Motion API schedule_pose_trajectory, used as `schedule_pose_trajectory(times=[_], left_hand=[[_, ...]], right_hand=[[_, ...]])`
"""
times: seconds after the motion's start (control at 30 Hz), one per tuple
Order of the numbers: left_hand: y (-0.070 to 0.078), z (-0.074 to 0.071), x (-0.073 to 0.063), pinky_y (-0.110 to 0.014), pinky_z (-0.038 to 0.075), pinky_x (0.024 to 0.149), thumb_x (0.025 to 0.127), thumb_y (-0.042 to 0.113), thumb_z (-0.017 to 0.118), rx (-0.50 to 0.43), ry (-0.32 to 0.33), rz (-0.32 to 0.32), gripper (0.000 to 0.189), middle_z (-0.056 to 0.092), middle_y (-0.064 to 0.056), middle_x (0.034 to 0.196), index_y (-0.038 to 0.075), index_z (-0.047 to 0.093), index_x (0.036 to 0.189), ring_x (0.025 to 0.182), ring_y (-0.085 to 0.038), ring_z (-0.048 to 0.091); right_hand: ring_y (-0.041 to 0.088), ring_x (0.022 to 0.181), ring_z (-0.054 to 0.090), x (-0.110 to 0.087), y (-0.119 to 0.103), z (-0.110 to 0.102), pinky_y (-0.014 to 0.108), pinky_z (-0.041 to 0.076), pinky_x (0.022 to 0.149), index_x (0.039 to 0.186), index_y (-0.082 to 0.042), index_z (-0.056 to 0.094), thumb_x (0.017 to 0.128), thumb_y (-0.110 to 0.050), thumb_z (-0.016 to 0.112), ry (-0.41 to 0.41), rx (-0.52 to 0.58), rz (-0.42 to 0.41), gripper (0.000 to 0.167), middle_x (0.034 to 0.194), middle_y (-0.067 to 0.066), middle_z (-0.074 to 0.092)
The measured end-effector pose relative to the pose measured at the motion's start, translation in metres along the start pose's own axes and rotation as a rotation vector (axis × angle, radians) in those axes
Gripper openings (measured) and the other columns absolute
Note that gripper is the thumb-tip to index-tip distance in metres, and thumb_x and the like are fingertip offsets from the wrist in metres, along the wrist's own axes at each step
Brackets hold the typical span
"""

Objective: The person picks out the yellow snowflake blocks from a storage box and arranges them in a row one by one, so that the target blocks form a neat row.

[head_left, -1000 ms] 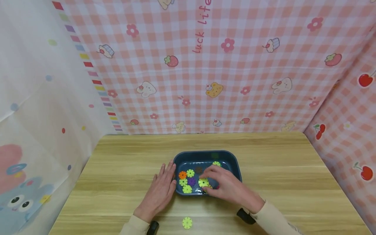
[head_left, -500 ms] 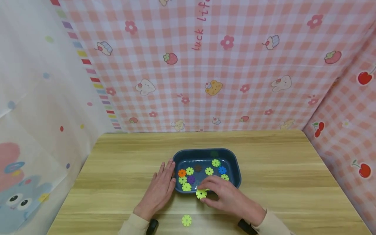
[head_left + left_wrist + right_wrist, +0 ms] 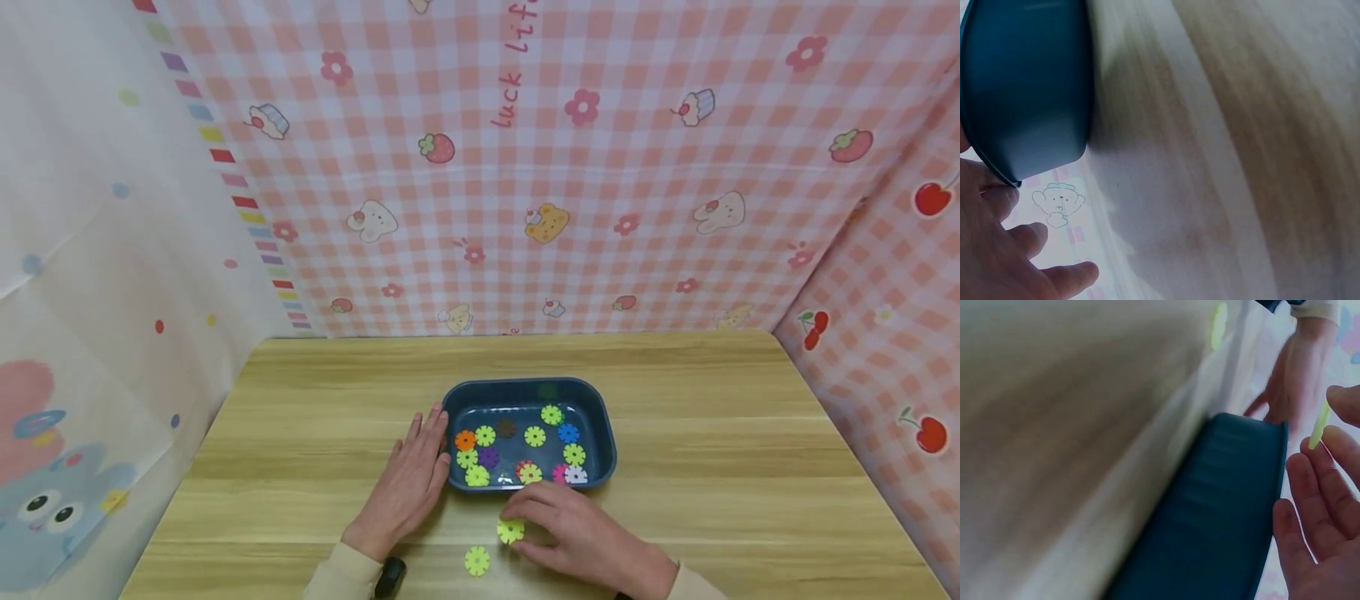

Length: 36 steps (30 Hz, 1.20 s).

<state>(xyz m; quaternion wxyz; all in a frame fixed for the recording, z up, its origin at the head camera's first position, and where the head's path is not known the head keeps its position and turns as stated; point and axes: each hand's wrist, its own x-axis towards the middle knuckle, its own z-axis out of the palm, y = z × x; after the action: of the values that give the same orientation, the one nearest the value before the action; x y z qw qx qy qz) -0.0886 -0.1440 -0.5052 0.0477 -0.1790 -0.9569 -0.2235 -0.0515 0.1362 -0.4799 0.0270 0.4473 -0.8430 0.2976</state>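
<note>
My right hand (image 3: 573,533) pinches a yellow-green notched plastic disc (image 3: 511,531) between thumb and fingers, in front of the dark blue tray (image 3: 606,425). In the right wrist view the pinched disc (image 3: 1319,425) shows edge-on, the other fingers extended beside the tray's wall (image 3: 1229,506). My left hand (image 3: 401,492) lies with straight fingers against the tray's left side; the left wrist view shows its fingers (image 3: 1029,240) at the rim. Another yellow-green disc (image 3: 477,561) lies on the table, left of the pinched one.
Inside the tray lie several notched discs: an orange disc (image 3: 465,440), a purple disc (image 3: 489,457), a blue disc (image 3: 568,433), a brown disc (image 3: 507,428), a white disc (image 3: 576,474) and several yellow-green ones. A patterned cloth (image 3: 480,192) hangs behind the wooden table (image 3: 337,392).
My right hand has lifted the yellow-green disc out of the tray and carried it toward the table's front, near the loose disc. My left hand stays against the tray.
</note>
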Motion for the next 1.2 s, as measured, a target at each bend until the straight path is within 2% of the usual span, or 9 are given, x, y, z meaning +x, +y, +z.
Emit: schedule_pose_trajectory(times=[0.13, 0.33, 0.6, 0.83, 1.2], left_hand=[[0.0, 0.0, 0.0, -0.07, 0.034, 0.113, 0.11, 0.021, 0.046, 0.0, -0.001, -0.001, 0.056, 0.025, -0.013, 0.17, 0.002, 0.033, 0.161, 0.153, -0.041, 0.026], [0.001, -0.001, 0.0, -0.069, 0.033, 0.113, 0.111, 0.022, 0.045, -0.01, -0.008, -0.005, 0.056, 0.024, -0.013, 0.17, 0.002, 0.032, 0.162, 0.153, -0.041, 0.026], [0.002, -0.002, -0.001, -0.07, 0.033, 0.113, 0.111, 0.022, 0.044, -0.024, -0.013, -0.008, 0.057, 0.024, -0.012, 0.17, 0.002, 0.03, 0.162, 0.154, -0.04, 0.026], [0.002, -0.002, -0.001, -0.07, 0.033, 0.113, 0.111, 0.022, 0.044, -0.021, -0.023, -0.01, 0.057, 0.023, -0.012, 0.17, 0.002, 0.029, 0.162, 0.154, -0.04, 0.026], [0.002, -0.002, 0.0, -0.069, 0.032, 0.114, 0.111, 0.022, 0.045, -0.022, -0.021, -0.012, 0.057, 0.023, -0.012, 0.17, 0.001, 0.029, 0.162, 0.154, -0.039, 0.025]], right_hand=[[0.005, 0.115, 0.061, -0.005, 0.001, 0.004, 0.032, 0.054, 0.1, 0.122, -0.02, 0.072, 0.094, -0.027, 0.079, -0.006, 0.014, -0.021, 0.029, 0.124, -0.011, 0.066], [0.006, 0.117, 0.061, -0.008, 0.001, 0.009, 0.033, 0.053, 0.102, 0.124, -0.018, 0.072, 0.098, -0.028, 0.073, -0.07, 0.06, -0.002, 0.027, 0.128, -0.008, 0.067], [0.003, 0.114, 0.06, -0.01, 0.004, 0.017, 0.03, 0.053, 0.101, 0.126, -0.023, 0.07, 0.105, -0.034, 0.063, -0.14, 0.092, 0.006, 0.024, 0.127, -0.014, 0.065], [-0.001, 0.105, 0.059, -0.008, 0.007, 0.021, 0.021, 0.054, 0.095, 0.125, -0.021, 0.07, 0.106, -0.029, 0.063, -0.208, 0.146, 0.032, 0.023, 0.123, -0.014, 0.065], [-0.002, 0.106, 0.059, -0.002, 0.008, 0.024, 0.023, 0.054, 0.097, 0.126, -0.021, 0.07, 0.105, -0.027, 0.064, -0.282, 0.122, 0.03, 0.022, 0.122, -0.014, 0.067]])
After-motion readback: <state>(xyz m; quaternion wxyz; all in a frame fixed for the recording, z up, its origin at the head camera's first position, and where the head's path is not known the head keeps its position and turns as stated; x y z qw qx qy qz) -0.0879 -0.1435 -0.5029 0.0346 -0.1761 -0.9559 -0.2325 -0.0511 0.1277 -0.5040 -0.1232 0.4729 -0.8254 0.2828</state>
